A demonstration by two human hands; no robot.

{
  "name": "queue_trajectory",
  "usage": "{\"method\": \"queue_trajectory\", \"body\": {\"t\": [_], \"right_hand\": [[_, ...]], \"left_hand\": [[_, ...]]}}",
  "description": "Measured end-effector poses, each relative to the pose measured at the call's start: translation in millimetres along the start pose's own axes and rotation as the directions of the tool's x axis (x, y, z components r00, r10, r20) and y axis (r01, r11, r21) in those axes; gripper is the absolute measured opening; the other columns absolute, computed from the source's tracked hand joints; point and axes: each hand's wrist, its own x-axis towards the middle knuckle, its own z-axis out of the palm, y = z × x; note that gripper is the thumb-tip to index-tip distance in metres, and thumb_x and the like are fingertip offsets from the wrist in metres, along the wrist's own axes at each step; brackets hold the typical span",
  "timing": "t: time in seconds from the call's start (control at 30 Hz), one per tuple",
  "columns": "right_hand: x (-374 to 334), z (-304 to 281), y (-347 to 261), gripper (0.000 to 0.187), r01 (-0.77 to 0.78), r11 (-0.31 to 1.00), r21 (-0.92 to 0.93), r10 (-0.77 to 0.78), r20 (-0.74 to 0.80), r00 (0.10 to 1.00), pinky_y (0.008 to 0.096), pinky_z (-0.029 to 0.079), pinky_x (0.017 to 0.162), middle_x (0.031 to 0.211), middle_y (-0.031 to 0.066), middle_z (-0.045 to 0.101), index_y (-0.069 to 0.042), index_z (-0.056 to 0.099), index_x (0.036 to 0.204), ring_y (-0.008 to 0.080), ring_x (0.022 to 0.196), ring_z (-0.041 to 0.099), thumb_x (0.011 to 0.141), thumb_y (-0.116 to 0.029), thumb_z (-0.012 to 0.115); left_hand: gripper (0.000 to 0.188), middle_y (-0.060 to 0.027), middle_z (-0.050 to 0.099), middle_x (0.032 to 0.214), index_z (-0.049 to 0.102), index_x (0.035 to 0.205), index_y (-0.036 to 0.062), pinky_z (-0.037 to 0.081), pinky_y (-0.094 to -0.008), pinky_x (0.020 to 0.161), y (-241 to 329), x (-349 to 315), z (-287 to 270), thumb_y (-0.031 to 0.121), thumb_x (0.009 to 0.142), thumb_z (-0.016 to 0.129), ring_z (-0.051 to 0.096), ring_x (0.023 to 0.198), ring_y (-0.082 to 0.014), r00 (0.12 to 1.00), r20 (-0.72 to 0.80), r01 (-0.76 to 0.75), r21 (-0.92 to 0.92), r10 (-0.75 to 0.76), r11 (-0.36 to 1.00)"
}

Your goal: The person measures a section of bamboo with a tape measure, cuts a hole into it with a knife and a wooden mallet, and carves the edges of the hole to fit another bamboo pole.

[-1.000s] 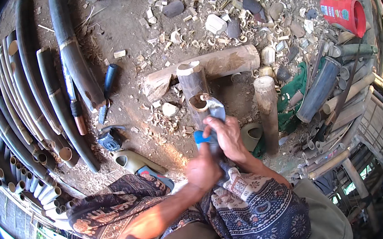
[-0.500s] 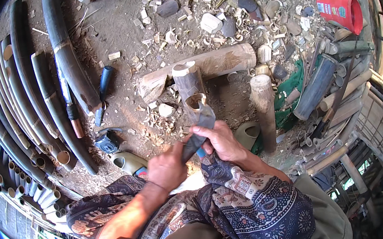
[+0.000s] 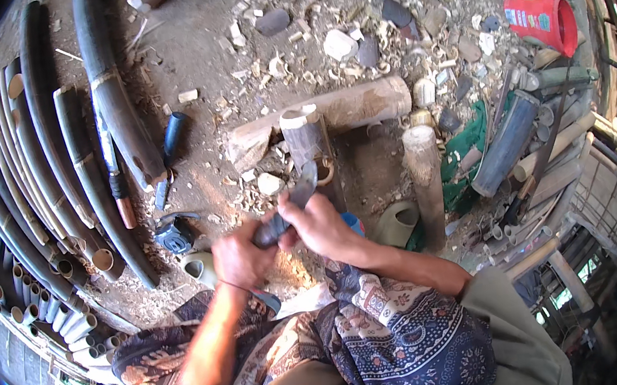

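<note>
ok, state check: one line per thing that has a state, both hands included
left hand: closed around the dark handle end of the knife
right hand: closed on the knife nearer its blade
knife: held in both hands, blade toward the bamboo piece
bamboo piece: upright, leaning on the log
log: lying flat on the ground
red cup: tipped on its side
bamboo poles: lying side by side
</note>
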Motion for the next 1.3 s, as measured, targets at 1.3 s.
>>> {"method": "queue_trajectory", "body": {"t": [1.3], "right_hand": [[-14, -4, 16, 0.023, -0.049, 0.912, -0.407, 0.033, -0.047, 0.998, 0.0265, 0.047, 0.048, 0.081, 0.0108, 0.069, 0.002, 0.052, 0.103, 0.0144, 0.055, 0.060, 0.099, -0.019, 0.047]], "left_hand": [[0.039, -0.0182, 0.070, 0.082, 0.069, 0.108, 0.0077, 0.057, -0.0410, 0.069, 10, -24, 66, 0.030, 0.076, 0.074, 0.070, 0.068, -0.0306, 0.987, 0.088, 0.157, -0.347, -0.135, 0.924]]}}
